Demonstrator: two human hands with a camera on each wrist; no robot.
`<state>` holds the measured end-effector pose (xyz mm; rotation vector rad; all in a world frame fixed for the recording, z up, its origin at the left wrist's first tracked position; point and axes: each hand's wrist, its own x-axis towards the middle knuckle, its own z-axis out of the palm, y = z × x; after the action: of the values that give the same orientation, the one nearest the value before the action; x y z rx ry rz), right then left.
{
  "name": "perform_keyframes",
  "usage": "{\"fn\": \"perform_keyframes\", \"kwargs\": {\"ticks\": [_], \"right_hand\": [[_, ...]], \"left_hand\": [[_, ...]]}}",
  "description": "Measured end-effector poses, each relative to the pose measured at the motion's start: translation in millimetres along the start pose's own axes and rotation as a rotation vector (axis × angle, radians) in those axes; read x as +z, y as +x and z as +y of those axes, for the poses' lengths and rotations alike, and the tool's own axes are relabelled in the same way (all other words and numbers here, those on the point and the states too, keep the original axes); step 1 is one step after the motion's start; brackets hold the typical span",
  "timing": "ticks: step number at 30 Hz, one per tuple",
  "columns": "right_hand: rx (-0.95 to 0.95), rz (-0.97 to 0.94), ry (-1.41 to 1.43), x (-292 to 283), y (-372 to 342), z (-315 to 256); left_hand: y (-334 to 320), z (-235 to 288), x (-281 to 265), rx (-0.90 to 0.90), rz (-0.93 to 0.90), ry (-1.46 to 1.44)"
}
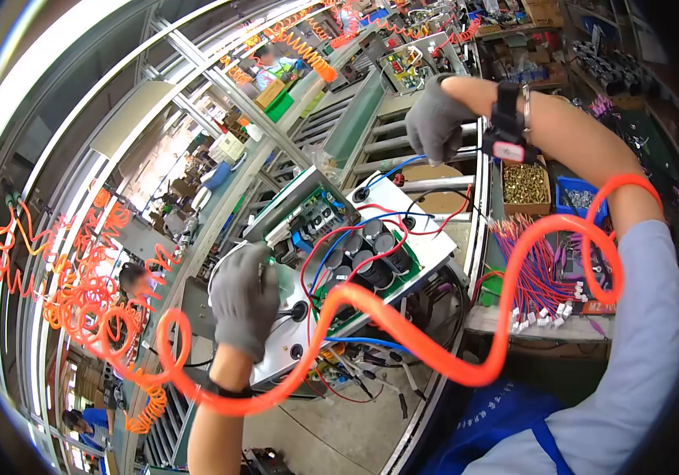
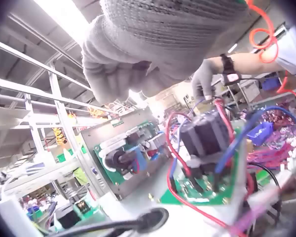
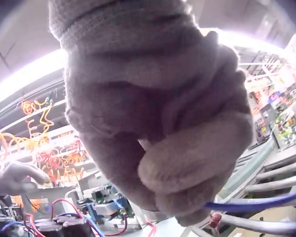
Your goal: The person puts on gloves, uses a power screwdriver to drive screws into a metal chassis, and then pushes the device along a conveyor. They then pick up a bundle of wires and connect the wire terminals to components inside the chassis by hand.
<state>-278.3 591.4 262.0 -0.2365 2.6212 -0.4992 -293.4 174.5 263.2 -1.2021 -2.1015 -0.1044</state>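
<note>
In the head view, my gloved right hand (image 1: 437, 123) is raised past the far end of an open electrical chassis (image 1: 426, 253). Its curled fingers pinch a blue wire (image 3: 256, 205), which leads from a grommet in the white panel. My left hand (image 1: 246, 297), also gloved, hovers at the chassis's near left end with loosely bent fingers and nothing visible in them. Between the hands, a green circuit board (image 2: 207, 196) carries several black capacitors (image 1: 375, 253), crossed by a red wire (image 1: 305, 269). A second board (image 1: 316, 222) is fixed to the upright metal plate beside it.
An orange coiled hose (image 1: 403, 340) hangs across the foreground. To the right are a box of brass fasteners (image 1: 525, 186), a blue bin (image 1: 581, 196) and red-purple wire bundles (image 1: 537, 273). Conveyor rollers (image 1: 391, 131) run beyond the chassis. Other people work farther off.
</note>
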Motion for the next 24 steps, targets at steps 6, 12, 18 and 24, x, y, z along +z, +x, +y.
{"fn": "perform_keyframes", "kwargs": {"ticks": [6, 12, 18, 24], "right_hand": [[-0.440, 0.225, 0.948, -6, 16, 14], [-0.570, 0.454, 2.050, 24, 147, 32], [-0.396, 0.526, 1.802, 27, 171, 4], [-0.255, 0.440, 2.027, 32, 172, -25]], "left_hand": [[90, -55, 56, -0.549, -0.047, -0.849], [124, -52, 75, -0.598, -0.117, -0.820], [144, -58, 99, -0.545, -0.191, -0.795], [150, -56, 102, -0.547, -0.293, -0.764]]}}
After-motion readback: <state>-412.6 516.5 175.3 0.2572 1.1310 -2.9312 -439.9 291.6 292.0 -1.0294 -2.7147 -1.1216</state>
